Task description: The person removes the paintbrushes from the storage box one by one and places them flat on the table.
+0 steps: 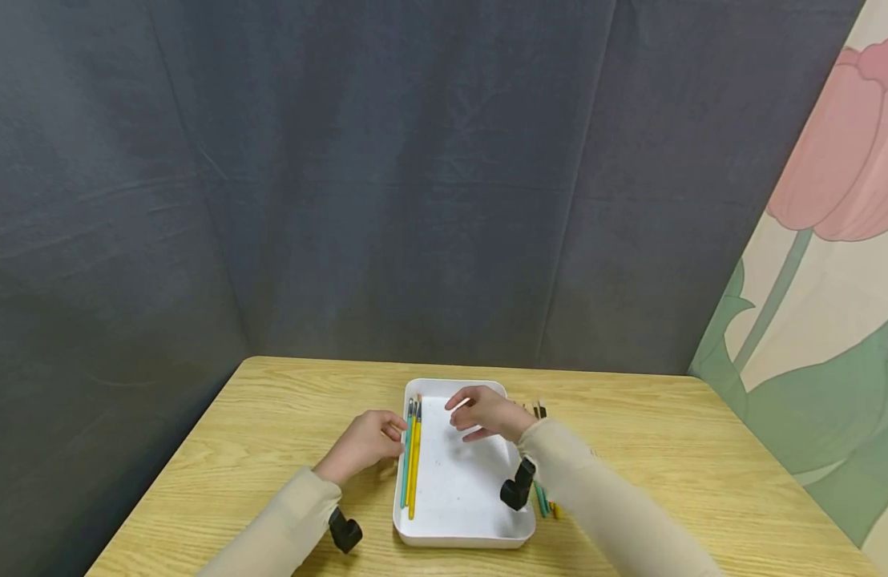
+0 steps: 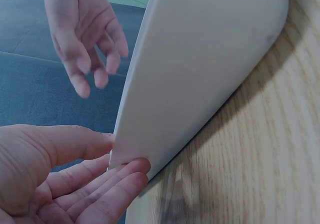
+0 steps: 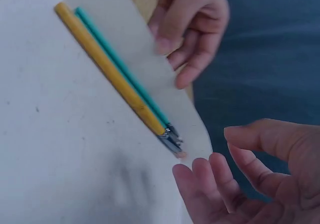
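A white rectangular tray [image 1: 466, 497] lies on the table, with yellow and teal paintbrushes [image 1: 413, 465] side by side along its left wall, bristles toward the far end. At the tray's left rim is my left hand [image 1: 368, 441]. In the left wrist view its thumb meets the rim while the fingertips [image 2: 139, 165] lie against the outer wall, pinching the edge. Over the far right part of the tray hovers my right hand [image 1: 487, 410], fingers loosely bent and holding nothing. The right wrist view shows that hand [image 3: 255, 174] near the bristle ends of the brushes [image 3: 115, 77].
More paintbrushes [image 1: 541, 498] lie on the table just right of the tray, partly hidden by the right forearm. A dark curtain [image 1: 415, 200] hangs behind the wooden table [image 1: 307, 401]. To the right stands a wall with a painted tulip [image 1: 833, 152].
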Demonstrator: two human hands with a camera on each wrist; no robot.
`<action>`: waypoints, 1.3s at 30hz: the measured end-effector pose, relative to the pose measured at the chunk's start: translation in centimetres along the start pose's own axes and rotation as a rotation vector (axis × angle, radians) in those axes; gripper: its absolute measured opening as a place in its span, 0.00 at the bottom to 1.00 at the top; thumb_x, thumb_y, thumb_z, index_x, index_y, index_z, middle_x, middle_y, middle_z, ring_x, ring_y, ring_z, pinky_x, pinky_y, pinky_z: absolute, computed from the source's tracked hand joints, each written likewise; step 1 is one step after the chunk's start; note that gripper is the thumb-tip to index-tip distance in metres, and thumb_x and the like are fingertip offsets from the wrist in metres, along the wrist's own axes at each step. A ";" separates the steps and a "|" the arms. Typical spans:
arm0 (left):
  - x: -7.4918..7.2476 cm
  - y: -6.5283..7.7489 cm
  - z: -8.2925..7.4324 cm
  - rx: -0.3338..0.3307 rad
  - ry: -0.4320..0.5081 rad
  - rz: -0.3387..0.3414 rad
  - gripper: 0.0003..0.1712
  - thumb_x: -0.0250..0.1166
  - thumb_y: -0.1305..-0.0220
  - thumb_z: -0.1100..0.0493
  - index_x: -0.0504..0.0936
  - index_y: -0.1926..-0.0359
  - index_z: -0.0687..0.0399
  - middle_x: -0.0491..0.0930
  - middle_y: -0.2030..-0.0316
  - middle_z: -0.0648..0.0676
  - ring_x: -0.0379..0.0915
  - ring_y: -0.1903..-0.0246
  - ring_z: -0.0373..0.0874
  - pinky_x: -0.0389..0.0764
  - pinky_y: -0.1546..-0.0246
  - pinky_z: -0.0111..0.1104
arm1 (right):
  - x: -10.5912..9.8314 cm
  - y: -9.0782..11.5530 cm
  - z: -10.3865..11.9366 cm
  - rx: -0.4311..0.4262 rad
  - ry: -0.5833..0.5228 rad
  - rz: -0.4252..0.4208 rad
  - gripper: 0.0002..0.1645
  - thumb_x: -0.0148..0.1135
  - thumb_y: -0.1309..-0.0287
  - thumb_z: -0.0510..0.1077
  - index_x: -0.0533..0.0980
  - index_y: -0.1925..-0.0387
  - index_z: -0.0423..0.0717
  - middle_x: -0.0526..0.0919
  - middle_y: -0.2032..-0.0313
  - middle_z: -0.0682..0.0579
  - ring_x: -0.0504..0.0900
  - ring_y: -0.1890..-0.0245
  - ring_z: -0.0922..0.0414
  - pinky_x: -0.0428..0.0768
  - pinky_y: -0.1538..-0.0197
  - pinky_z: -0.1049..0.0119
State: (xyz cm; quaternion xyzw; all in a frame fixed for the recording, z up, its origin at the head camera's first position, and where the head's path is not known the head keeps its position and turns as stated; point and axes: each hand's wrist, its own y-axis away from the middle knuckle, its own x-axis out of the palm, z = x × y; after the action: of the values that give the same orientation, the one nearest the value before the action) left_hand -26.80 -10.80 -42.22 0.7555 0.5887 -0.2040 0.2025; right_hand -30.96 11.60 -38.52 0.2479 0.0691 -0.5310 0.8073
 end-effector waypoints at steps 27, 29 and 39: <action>-0.1 -0.2 0.2 0.048 -0.001 0.001 0.17 0.68 0.51 0.69 0.82 0.57 0.66 0.78 0.71 0.53 0.72 0.71 0.41 0.75 0.70 0.30 | 6.8 -3.2 -0.2 0.061 0.083 -0.073 0.11 0.62 0.52 0.25 0.75 0.64 0.35 0.68 0.82 0.52 0.68 0.82 0.60 0.84 0.68 0.62; -0.1 -0.1 0.2 0.049 0.002 0.000 0.17 0.68 0.51 0.70 0.82 0.57 0.66 0.78 0.71 0.53 0.72 0.71 0.41 0.75 0.70 0.30 | 6.9 -3.1 -0.1 0.062 0.083 -0.083 0.11 0.63 0.52 0.25 0.75 0.65 0.34 0.67 0.83 0.52 0.67 0.83 0.61 0.84 0.69 0.63; 0.0 -0.1 0.3 0.062 0.008 0.004 0.17 0.68 0.52 0.70 0.82 0.57 0.67 0.78 0.71 0.53 0.72 0.71 0.41 0.75 0.70 0.30 | 7.3 -3.7 -0.2 0.006 0.209 -0.105 0.13 0.65 0.60 0.23 0.74 0.70 0.35 0.70 0.82 0.52 0.71 0.86 0.59 0.82 0.76 0.65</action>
State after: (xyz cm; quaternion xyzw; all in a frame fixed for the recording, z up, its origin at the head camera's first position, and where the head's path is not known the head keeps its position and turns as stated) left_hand -26.95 -10.95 -42.43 0.7634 0.5814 -0.2189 0.1771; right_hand -31.07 4.52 -42.65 0.3003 0.1641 -0.5443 0.7660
